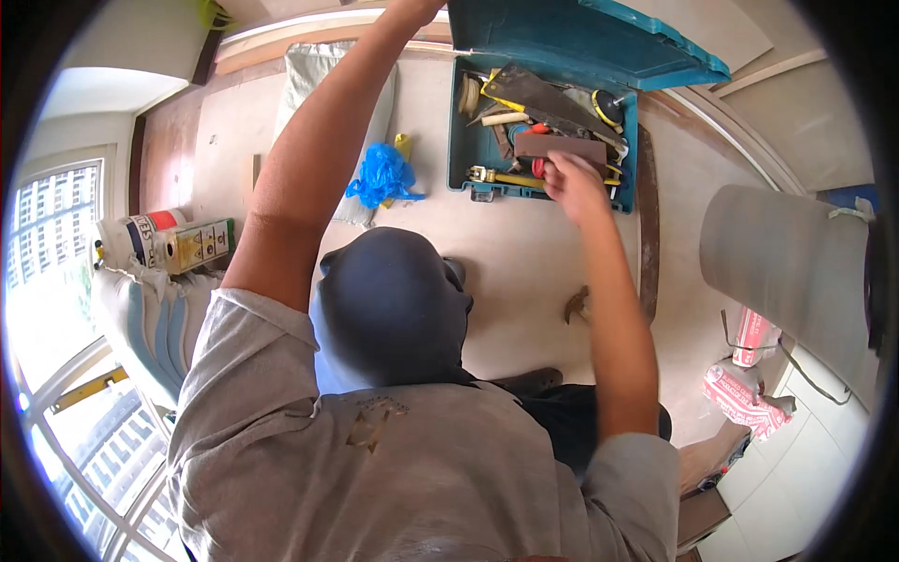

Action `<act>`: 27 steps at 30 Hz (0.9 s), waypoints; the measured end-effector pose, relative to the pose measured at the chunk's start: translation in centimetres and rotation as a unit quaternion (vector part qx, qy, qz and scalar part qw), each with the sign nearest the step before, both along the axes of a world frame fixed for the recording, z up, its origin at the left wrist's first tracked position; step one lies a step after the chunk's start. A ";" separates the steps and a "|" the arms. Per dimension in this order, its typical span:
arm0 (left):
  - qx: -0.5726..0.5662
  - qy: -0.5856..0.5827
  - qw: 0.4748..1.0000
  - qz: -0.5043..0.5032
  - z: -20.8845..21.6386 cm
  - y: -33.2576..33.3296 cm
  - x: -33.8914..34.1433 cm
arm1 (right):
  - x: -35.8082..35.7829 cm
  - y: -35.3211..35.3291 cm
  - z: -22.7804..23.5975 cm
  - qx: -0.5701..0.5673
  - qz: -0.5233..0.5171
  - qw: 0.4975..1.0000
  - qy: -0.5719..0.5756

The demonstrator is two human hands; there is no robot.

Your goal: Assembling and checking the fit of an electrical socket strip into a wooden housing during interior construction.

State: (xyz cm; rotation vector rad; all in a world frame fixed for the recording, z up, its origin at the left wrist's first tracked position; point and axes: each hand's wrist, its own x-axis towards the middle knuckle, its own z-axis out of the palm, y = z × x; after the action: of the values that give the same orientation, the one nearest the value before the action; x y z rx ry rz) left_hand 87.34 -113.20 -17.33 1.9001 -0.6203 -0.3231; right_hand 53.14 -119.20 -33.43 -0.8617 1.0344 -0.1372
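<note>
The right hand (574,182) curls at a brown block (552,144), hold unclear; the left hand (421,8) is cut off, grip unseen; unsupported, the far lid (576,36) could drop.

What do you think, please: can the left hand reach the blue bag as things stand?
Probably yes: nothing appears to cover the blue bag, though the left hand, up by the raised teal lid, would have to come back.

The teal toolbox (454,155) lay open on the pale floor (510,248), its hinged lid (571,37) raised along the far side, while a flat, brown, rectangular piece (560,146) showed lengthwise across the box's right half.
</note>
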 end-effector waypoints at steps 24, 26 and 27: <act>-0.004 -0.049 0.999 0.011 -5.4 6.3 -5.8 | -25.4 2.2 19.9 -0.310 0.160 0.928 0.128; -0.030 -0.066 0.997 0.006 -6.5 7.6 -6.6 | -25.9 2.3 19.8 -0.313 0.165 0.927 0.122; -0.034 -0.055 0.998 0.011 -7.2 7.8 -7.4 | -26.1 2.4 19.7 -0.319 0.167 0.925 0.119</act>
State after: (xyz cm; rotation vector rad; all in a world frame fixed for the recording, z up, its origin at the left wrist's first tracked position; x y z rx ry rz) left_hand 79.94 -105.43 -24.55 1.8667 -0.6755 -0.1809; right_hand 27.06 -116.82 -13.74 -1.6701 1.0641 -0.0787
